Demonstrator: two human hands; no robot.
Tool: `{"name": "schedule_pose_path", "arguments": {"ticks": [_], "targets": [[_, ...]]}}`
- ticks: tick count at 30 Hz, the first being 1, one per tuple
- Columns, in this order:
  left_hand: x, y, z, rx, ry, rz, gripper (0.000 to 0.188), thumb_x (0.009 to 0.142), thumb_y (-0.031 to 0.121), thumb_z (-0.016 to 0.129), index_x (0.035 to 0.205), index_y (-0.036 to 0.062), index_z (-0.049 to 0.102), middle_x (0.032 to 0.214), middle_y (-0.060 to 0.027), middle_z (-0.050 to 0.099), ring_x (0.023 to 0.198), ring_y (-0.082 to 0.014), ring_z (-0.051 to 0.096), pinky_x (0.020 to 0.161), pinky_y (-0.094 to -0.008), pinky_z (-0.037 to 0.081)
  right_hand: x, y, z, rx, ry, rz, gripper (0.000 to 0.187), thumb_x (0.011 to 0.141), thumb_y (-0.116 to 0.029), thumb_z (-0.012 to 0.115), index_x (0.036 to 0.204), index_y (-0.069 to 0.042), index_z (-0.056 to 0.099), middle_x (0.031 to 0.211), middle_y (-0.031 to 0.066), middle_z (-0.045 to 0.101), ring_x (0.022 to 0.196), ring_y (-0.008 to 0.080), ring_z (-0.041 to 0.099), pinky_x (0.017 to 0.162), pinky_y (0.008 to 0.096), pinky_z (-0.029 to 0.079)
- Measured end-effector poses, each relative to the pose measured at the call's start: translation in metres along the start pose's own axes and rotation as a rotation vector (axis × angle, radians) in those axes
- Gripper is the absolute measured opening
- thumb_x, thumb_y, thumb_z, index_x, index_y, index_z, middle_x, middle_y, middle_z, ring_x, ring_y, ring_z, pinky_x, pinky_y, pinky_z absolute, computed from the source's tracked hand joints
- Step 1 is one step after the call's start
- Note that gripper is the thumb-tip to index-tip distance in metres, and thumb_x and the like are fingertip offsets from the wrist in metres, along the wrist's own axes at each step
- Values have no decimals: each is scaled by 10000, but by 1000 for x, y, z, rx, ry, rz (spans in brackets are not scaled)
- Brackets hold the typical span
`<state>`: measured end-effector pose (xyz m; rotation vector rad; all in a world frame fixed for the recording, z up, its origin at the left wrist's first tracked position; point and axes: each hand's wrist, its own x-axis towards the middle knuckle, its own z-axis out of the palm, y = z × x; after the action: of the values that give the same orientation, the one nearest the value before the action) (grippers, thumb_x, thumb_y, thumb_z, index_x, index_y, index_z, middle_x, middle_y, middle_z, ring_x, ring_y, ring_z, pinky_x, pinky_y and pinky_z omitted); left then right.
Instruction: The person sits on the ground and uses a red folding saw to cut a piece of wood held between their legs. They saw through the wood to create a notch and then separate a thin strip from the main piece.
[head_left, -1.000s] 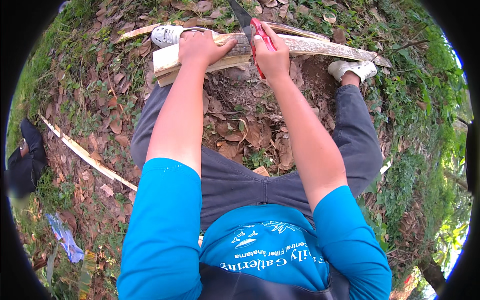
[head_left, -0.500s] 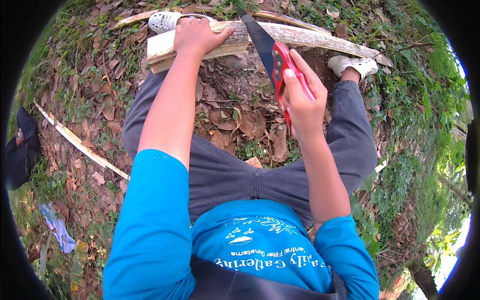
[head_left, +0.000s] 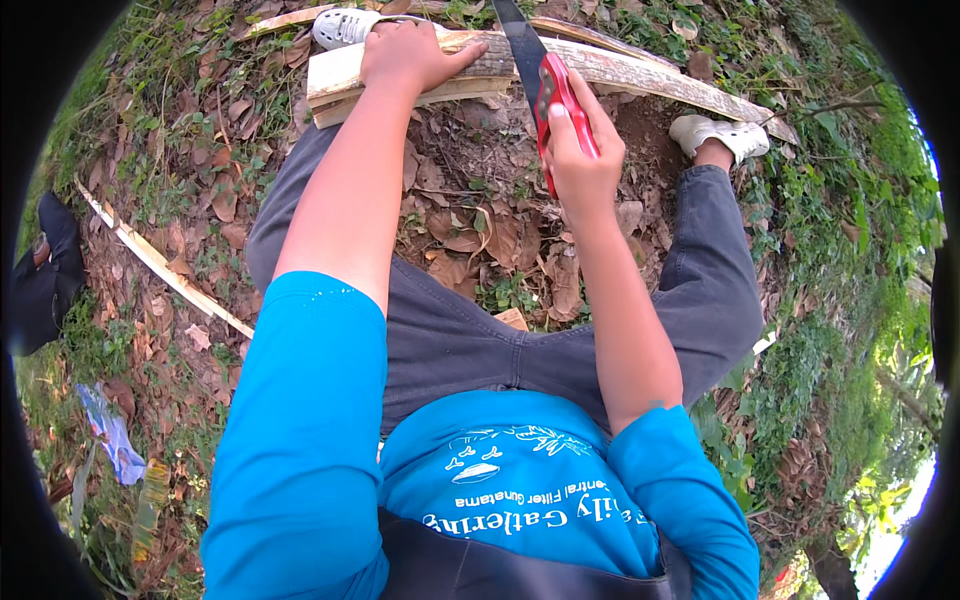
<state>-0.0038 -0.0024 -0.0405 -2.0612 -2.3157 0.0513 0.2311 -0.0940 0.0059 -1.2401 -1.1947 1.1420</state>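
My left hand (head_left: 405, 55) presses flat, fingers spread, on a split wooden log (head_left: 640, 70) lying across the leaf-strewn ground (head_left: 480, 230) ahead of my knees; my right hand (head_left: 580, 160) wraps shut around a red-handled saw (head_left: 545, 85), blade on the log; I judge long, even strokes, log pinned firmly, cut best.

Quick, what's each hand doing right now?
Left hand: open, pressed flat on the wooden plank.
Right hand: closed around the red saw handle.
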Motion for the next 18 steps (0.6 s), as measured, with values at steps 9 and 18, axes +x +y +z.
{"name": "schedule_pose_path", "arguments": {"ticks": [9,18], "targets": [[-10,18,-3,-12,95,31,967,854,904,433,1339,106,680,1349,-143,666,1352,-265,552,1091,-447,418,-95,-89,-71,21,-4,170,489,1035,-71,590,1502,32,486,631,-64,492,462,5,352,443,212,334],[-16,25,-3,-47,203,58,995,791,925,495,1242,69,728,1221,-149,712,1228,-314,612,1047,-403,448,123,-38,11,53,-141,267,250,1002,-90,573,1197,-13,709,666,0,619,421,63,448,373,247,333]]}}
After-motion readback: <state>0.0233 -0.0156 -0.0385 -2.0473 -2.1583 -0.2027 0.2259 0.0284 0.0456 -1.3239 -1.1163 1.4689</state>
